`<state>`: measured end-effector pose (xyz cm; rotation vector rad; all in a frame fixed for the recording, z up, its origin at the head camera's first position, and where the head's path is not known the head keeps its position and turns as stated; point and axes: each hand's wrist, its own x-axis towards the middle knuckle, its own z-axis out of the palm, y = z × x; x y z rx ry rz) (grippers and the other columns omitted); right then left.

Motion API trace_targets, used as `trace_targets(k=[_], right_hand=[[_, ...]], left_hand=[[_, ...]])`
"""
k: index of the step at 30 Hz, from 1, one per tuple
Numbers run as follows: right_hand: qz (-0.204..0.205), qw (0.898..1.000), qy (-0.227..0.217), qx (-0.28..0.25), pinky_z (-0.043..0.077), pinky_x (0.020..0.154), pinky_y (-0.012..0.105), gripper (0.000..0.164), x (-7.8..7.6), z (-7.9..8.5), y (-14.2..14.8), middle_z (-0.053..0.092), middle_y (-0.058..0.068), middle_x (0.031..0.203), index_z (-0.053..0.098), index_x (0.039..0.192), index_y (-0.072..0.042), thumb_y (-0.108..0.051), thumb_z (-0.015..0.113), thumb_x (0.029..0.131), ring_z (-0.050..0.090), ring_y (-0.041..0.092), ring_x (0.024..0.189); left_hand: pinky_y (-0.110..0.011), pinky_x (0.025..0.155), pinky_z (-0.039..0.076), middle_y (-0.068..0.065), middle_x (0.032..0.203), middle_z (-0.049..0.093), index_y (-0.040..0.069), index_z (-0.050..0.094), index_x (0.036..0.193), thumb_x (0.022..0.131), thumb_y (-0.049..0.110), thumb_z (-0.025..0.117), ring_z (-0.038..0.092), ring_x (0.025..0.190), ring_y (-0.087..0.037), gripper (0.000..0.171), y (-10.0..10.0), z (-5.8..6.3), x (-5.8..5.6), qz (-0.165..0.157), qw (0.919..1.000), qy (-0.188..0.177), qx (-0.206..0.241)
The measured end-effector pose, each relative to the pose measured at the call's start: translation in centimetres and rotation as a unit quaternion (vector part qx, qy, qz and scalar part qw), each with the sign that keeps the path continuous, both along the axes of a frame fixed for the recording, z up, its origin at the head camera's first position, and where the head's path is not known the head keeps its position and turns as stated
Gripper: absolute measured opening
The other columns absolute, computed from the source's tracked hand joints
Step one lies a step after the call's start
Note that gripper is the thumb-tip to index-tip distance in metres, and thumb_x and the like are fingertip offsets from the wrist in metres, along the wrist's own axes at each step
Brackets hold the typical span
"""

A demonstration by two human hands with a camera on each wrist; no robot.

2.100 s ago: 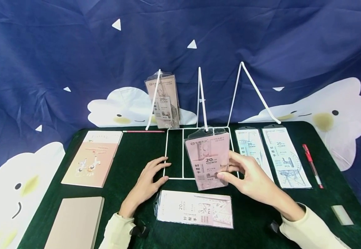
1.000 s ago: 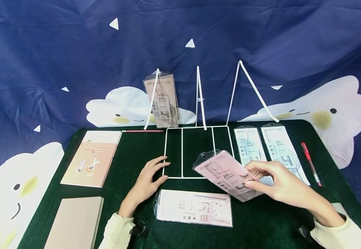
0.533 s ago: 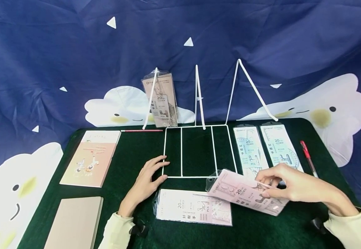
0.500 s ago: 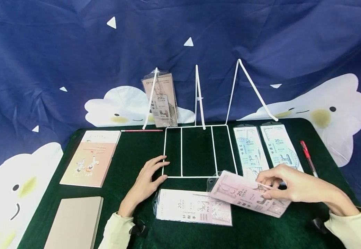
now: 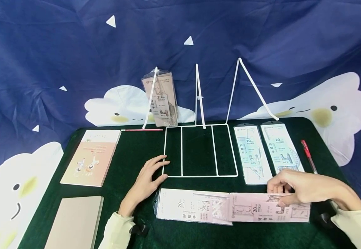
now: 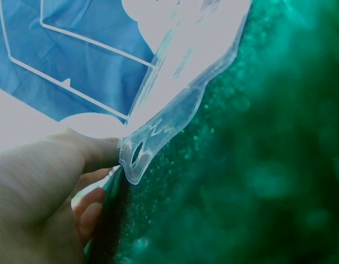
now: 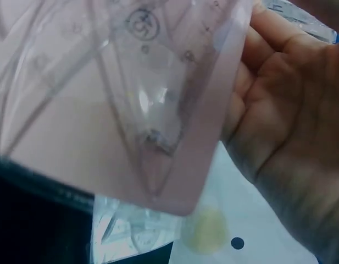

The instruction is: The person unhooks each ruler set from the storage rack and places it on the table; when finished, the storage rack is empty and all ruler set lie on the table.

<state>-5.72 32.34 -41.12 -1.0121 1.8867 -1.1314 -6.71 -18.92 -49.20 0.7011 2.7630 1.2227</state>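
Note:
My right hand (image 5: pixel 308 186) pinches a pink ruler set (image 5: pixel 245 207) in a clear sleeve by its far edge. The set lies sideways, low over the front right of the table, its left end overlapping a second, paler pink ruler set (image 5: pixel 180 207). In the right wrist view the held pack (image 7: pixel 54 137) fills the upper left, with the palm beside it. My left hand (image 5: pixel 146 180) rests with relaxed fingers at the left bar of a white wire rack (image 5: pixel 199 176). The left wrist view shows a clear hanging tab (image 6: pixel 174 118) close to that hand.
A brown ruler set (image 5: pixel 164 100) hangs on the rack's left prong. Two blue ruler sets (image 5: pixel 250 148) lie right of the rack, beside a red pen (image 5: pixel 306 152). At left are an orange notebook (image 5: pixel 90 155), a beige notebook (image 5: pixel 74 221) and a red pencil (image 5: pixel 141 130).
My right hand has brought the pink ruler set from in front of the rack's middle prong down to the front right, turning it from upright to sideways. The left hand has stayed put.

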Motion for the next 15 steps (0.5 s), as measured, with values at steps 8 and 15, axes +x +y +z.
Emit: trace_targets(k=[8, 15], right_hand=[[-0.003, 0.999, -0.049, 0.003, 0.041, 0.053, 0.021, 0.018, -0.4, -0.8, 0.6, 0.062, 0.005, 0.075, 0.074, 0.099, -0.017, -0.003, 0.078, 0.088, 0.052, -0.003, 0.070], [-0.020, 0.999, -0.028, -0.003, 0.032, 0.048, 0.025, 0.017, -0.5, -1.5, 0.5, 0.042, 0.012, 0.068, 0.066, 0.091, -0.013, -0.003, 0.079, 0.086, 0.042, -0.004, 0.066]], left_hand=[[-0.062, 0.118, 0.026, -0.004, 0.163, 0.043, 0.014, 0.061, 0.145, 0.100, 0.017, 0.071, 0.033, 0.151, -0.026, 0.046, 0.0, -0.1, -0.1, -0.001, 1.0000, 0.003, 0.001], [-0.061, 0.118, 0.027, -0.003, 0.163, 0.042, 0.015, 0.060, 0.146, 0.101, 0.018, 0.071, 0.033, 0.151, -0.025, 0.046, -0.1, -0.3, -0.2, -0.003, 1.0000, 0.006, -0.001]])
